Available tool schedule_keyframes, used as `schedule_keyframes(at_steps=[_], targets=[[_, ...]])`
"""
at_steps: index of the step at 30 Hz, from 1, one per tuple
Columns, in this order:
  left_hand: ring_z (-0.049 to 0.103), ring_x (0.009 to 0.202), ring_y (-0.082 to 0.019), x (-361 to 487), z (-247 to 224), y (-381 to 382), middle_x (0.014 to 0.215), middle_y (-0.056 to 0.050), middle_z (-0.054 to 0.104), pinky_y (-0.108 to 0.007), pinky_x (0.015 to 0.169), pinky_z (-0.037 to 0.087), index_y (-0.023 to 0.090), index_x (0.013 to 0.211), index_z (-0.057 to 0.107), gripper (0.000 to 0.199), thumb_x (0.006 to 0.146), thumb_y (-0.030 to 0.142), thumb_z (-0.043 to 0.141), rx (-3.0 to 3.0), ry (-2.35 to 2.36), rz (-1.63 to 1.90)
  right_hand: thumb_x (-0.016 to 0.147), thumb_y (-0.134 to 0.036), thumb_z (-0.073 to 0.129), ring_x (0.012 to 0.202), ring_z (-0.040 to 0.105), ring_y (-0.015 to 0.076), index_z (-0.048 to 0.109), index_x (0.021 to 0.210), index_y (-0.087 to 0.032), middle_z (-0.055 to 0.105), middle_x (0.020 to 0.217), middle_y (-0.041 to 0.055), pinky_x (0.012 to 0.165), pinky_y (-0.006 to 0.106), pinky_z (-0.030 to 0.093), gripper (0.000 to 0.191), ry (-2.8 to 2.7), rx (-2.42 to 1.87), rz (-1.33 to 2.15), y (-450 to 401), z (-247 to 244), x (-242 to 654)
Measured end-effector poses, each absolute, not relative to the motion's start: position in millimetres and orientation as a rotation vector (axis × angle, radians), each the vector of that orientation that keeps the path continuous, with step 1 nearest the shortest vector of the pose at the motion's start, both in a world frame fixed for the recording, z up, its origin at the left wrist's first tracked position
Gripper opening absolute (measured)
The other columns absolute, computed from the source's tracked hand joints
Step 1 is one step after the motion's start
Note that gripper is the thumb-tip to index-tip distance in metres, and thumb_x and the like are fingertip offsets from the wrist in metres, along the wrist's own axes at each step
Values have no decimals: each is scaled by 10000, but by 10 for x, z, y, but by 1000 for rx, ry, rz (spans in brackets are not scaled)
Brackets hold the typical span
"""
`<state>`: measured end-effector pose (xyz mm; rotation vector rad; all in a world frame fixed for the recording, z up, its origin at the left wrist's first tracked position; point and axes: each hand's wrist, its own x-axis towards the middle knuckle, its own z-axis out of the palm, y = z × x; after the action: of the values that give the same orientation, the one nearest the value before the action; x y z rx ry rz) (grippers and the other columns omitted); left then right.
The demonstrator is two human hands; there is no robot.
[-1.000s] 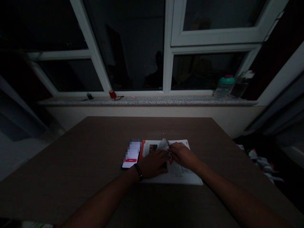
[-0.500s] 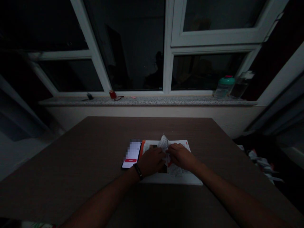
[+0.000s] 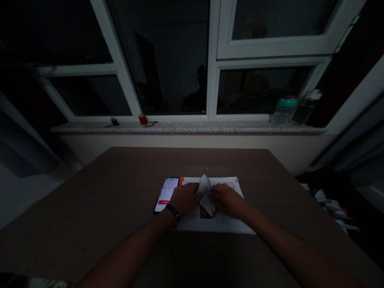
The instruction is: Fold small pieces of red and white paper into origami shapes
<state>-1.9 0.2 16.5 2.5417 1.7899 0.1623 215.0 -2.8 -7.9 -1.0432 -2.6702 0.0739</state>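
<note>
It looks like a home here: grey-blue cloth curtains (image 3: pixel 18 138) hang left and right, a clear plastic teal-lidded bottle (image 3: pixel 283 111) stands on the far speckled-stone windowsill (image 3: pixel 228 127), and a brown wood-grain table (image 3: pixel 120 180) faces the white-framed window (image 3: pixel 213 72).

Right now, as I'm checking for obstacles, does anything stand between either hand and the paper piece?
Nothing visible does: the left hand and right hand flank the paper piece. The phone lies to the left, outside that space.
</note>
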Motion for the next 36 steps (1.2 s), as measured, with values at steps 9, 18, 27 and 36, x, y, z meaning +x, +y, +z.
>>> schedule_keyframes(at_steps=[9, 18, 27, 36], targets=[[681, 942, -271, -42, 127, 56, 1017, -97, 714, -337, 753, 486, 210, 1008, 666, 306, 923, 461, 513, 2526, 1786, 149, 950, -205, 507, 939, 541, 220, 673, 1037, -188, 612, 966, 75, 808, 343, 352, 189, -2689, -1034, 74, -46, -97, 2109], [684, 917, -270, -20, 155, 69, 985, -122, 710, -344, 768, 494, 176, 995, 678, 332, 943, 434, 476, 2487, 1884, 75, 949, -209, 510, 917, 540, 214, 668, 1032, -183, 617, 975, 77, 819, 351, 359, 180, -2697, -1013, 53, -95, -65, 2060], [682, 916, -270, -12, 211, 56, 972, -125, 701, -350, 773, 499, 168, 983, 668, 319, 947, 414, 469, 2505, 1882, 54, 912, -178, 541, 941, 538, 226, 665, 1044, -187, 617, 1000, 84, 830, 359, 358, 181, -2693, -1013, 28, -69, -134, 2046], [670, 975, -263, -2, 227, 47, 1029, -127, 694, -343, 831, 494, 169, 1035, 671, 317, 930, 422, 511, 2451, 1926, -14, 926, -190, 536, 912, 542, 215, 658, 994, -173, 614, 959, 70, 823, 357, 369, 140, -2735, -1004, -60, -107, -107, 2017]])
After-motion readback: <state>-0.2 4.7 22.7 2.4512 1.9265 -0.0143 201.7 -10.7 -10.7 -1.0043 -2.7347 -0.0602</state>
